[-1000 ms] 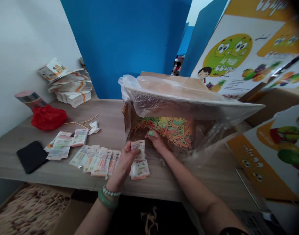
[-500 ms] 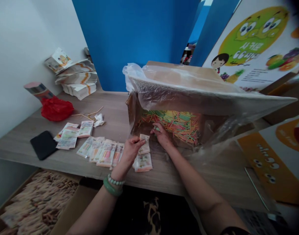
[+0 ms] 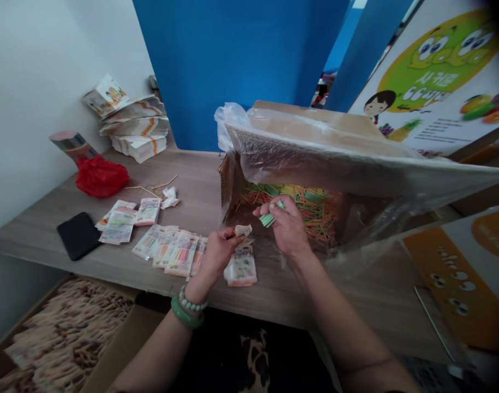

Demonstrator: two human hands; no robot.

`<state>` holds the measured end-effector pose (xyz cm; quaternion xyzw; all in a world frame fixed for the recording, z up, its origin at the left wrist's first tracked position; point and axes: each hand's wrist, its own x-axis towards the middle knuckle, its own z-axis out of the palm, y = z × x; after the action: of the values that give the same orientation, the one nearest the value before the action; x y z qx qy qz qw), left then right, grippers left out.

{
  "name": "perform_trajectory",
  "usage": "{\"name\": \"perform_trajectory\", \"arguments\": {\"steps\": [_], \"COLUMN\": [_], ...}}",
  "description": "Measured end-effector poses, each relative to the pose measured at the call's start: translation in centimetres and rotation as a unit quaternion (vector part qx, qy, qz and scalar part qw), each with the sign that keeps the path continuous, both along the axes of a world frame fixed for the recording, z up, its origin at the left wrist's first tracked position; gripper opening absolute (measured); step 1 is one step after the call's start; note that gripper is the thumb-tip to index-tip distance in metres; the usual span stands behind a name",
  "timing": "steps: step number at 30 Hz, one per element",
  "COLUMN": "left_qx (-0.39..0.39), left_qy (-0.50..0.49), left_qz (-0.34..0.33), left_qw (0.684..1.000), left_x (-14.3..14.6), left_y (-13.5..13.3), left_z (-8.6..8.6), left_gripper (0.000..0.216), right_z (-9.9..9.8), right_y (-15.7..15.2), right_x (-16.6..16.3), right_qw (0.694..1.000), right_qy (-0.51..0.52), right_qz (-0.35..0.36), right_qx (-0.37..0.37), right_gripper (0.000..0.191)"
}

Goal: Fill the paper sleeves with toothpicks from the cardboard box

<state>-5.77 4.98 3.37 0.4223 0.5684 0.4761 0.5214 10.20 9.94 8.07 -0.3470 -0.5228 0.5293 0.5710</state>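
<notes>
My left hand pinches a small printed plastic packet by its edge, above a short stack of similar packets on the table. In my right hand is a bundle of short green sticks, gripped between thumb and fingers. That hand is in front of the open mouth of a plastic-lined carton. Inside the carton lies a heap of loose coloured sticks, in green, yellow, orange and pink. Filled packets lie in an overlapping row left of my left hand.
Several more packets lie farther left, beside a black phone-like slab. Behind them are a crumpled tissue, a red plastic bag and stacked folded cartons. Below the table's left edge stands a box full of packets.
My right hand has risen and turned, bringing the green sticks into plain view. The packet in my left hand has tilted, its top edge now leaning towards the right hand. The view has shifted slightly.
</notes>
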Motion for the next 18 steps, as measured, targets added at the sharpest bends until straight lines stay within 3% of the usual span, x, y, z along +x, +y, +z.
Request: {"name": "perform_trajectory", "arguments": {"steps": [2,4,10,18], "left_qx": [-0.005,-0.012,-0.024,-0.038], "left_qy": [0.022,0.029,-0.009,-0.030], "left_qz": [-0.013,-0.026,-0.062,-0.095], "left_qw": [1.000,0.999,0.998,0.994], "left_x": [0.1,0.2,0.2,0.4], "left_y": [0.0,-0.2,-1.0,-0.8], "left_z": [0.5,1.1,2.2,1.8], "left_gripper": [0.021,0.023,0.026,0.023], "right_z": [1.7,2.1,-0.1,0.3], "right_y": [-1.2,-2.0,-2.4,-2.3], "right_x": [-1.2,-2.2,-2.5,-1.8], "right_qw": [0.999,0.998,0.999,0.999], "right_qy": [0.035,0.043,0.006,0.033], "right_qz": [0.019,0.034,0.043,0.017], "right_qx": [0.013,0.021,-0.001,-0.024], "right_gripper": [0.013,0.013,0.015,0.016]}}
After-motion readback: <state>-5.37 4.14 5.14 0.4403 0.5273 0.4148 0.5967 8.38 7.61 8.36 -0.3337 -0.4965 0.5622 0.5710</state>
